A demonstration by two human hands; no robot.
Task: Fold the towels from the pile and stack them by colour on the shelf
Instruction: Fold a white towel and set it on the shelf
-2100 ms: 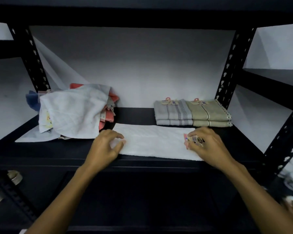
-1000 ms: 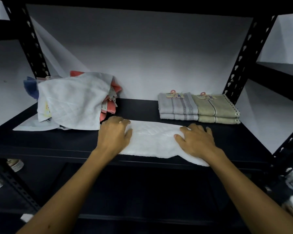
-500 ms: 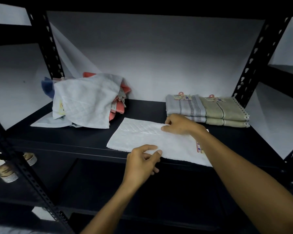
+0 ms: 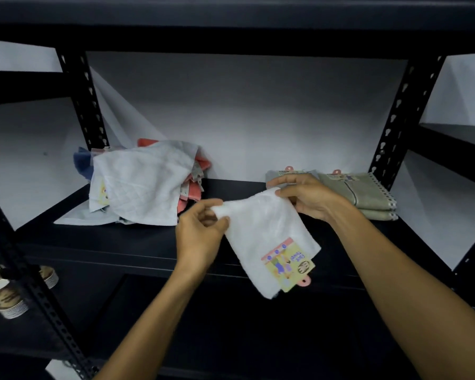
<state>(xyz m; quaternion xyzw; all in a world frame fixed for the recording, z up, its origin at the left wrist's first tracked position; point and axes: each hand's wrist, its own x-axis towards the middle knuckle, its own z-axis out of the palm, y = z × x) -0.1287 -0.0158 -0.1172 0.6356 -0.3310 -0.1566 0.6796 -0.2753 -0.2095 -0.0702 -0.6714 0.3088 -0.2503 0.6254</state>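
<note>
A white towel (image 4: 269, 231) with a coloured paper tag hangs folded in front of the black shelf (image 4: 137, 239), lifted off its board. My left hand (image 4: 200, 234) pinches its upper left corner and my right hand (image 4: 305, 196) pinches its upper right corner. The unfolded pile (image 4: 143, 182) lies at the shelf's back left, a pale towel on top, with red and blue cloth showing beneath. Folded towels stand at the back right: a grey one (image 4: 272, 175), mostly hidden behind my right hand, and an olive one (image 4: 362, 193) beside it.
Black perforated uprights (image 4: 395, 119) frame the shelf bay on both sides, and a shelf board runs low overhead. Stacks of paper cups (image 4: 8, 303) sit on a lower level at the far left. A white sheet backs the bay.
The white towel lay flat on the shelf with my hands pressing on it. Now it is folded shorter and both hands hold it up by its top corners.
</note>
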